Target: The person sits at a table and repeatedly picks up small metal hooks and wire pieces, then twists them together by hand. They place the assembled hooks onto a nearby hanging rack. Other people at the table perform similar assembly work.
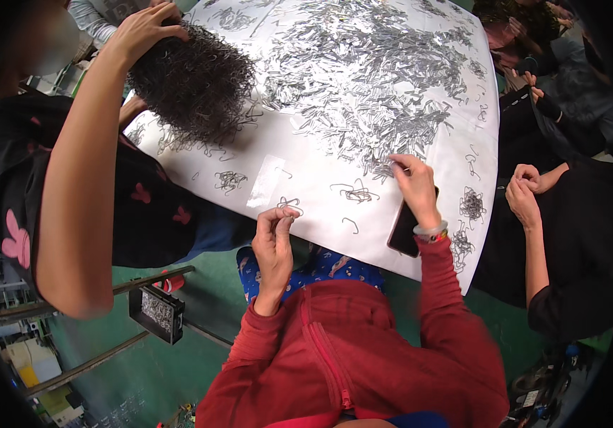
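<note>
I have the left hand pinched at the near edge of the tabletop, the right hand nearly closed by easily reached metal strips; contents unclear.

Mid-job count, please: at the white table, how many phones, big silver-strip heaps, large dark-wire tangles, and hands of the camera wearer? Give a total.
Phone: 1
Big silver-strip heap: 1
Large dark-wire tangle: 1
Wearer's hands, left hand and right hand: 2
Total: 5
</note>
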`<state>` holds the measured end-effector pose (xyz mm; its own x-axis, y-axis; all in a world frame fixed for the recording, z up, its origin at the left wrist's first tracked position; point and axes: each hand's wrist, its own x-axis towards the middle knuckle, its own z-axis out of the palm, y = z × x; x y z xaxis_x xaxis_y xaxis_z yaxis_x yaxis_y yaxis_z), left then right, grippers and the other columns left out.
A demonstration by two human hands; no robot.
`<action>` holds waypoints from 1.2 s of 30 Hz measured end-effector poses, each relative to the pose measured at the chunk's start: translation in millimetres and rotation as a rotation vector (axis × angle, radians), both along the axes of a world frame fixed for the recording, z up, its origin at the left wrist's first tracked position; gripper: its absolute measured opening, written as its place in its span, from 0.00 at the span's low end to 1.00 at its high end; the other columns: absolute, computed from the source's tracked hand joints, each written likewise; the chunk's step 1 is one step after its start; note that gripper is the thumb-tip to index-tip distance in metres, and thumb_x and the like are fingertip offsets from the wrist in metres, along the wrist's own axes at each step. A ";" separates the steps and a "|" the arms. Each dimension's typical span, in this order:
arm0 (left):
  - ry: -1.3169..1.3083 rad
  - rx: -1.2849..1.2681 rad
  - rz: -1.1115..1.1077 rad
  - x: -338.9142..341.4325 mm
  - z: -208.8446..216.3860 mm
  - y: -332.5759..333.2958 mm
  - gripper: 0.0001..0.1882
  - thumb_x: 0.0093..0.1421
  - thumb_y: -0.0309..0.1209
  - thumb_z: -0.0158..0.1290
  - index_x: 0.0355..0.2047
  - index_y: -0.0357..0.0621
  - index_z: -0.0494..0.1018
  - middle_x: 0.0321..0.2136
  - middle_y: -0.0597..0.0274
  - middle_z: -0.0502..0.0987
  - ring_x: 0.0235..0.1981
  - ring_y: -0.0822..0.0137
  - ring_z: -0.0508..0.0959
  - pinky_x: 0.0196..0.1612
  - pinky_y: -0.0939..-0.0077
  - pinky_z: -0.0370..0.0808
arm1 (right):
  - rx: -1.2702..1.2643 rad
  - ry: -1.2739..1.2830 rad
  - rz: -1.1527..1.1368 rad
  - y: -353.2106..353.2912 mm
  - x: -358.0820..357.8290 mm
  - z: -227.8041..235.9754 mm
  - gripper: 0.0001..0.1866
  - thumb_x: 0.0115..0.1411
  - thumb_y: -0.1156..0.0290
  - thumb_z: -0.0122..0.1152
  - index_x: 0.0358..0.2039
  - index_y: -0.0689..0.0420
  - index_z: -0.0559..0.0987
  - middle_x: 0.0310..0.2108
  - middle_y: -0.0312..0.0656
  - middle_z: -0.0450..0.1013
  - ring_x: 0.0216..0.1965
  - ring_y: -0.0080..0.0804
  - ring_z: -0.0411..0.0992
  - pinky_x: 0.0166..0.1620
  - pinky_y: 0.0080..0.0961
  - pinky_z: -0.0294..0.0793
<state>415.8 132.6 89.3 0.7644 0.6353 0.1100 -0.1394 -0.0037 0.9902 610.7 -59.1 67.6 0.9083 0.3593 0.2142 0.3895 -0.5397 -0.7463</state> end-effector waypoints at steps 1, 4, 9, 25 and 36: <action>0.000 0.006 0.001 -1.5 -0.7 0.4 0.04 0.64 0.22 0.45 0.38 0.35 0.67 0.34 0.60 0.75 0.37 0.73 0.74 0.45 0.81 0.70 | -0.024 -0.006 0.021 -6.7 12.1 -4.9 0.10 0.53 0.78 0.56 0.37 0.63 0.79 0.32 0.47 0.77 0.29 0.31 0.75 0.34 0.23 0.73; 0.034 0.029 -0.007 -6.2 -3.3 2.6 0.04 0.64 0.23 0.46 0.37 0.35 0.67 0.34 0.60 0.75 0.37 0.73 0.74 0.45 0.81 0.70 | -0.142 0.010 0.090 -12.5 28.4 -23.0 0.11 0.49 0.80 0.57 0.35 0.63 0.79 0.31 0.50 0.75 0.30 0.40 0.75 0.37 0.29 0.73; 0.033 0.103 0.009 -10.5 -8.1 2.4 0.03 0.62 0.19 0.45 0.36 0.35 0.69 0.34 0.58 0.76 0.37 0.70 0.75 0.44 0.79 0.71 | -0.204 -0.022 0.170 -5.8 31.3 -38.9 0.11 0.46 0.82 0.55 0.32 0.61 0.80 0.28 0.51 0.73 0.33 0.46 0.73 0.39 0.35 0.72; 0.112 0.435 -0.148 -14.6 2.8 3.5 0.04 0.58 0.23 0.50 0.34 0.36 0.69 0.28 0.53 0.73 0.29 0.55 0.74 0.33 0.68 0.70 | 0.594 0.654 0.385 80.1 -106.1 51.9 0.09 0.52 0.86 0.59 0.36 0.69 0.78 0.32 0.43 0.76 0.32 0.25 0.76 0.37 0.17 0.76; 0.231 0.603 -0.009 -37.1 -2.6 14.6 0.03 0.58 0.22 0.51 0.33 0.37 0.70 0.28 0.55 0.74 0.30 0.58 0.74 0.33 0.69 0.70 | 0.651 0.512 0.321 99.0 -138.6 32.8 0.08 0.52 0.85 0.60 0.34 0.67 0.79 0.30 0.40 0.76 0.30 0.21 0.75 0.35 0.14 0.75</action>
<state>378.7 147.2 86.7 0.8161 0.5065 0.2781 0.0740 -0.5688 0.8191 472.1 39.9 100.3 0.8250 0.5620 0.0600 -0.0168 0.1304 -0.9913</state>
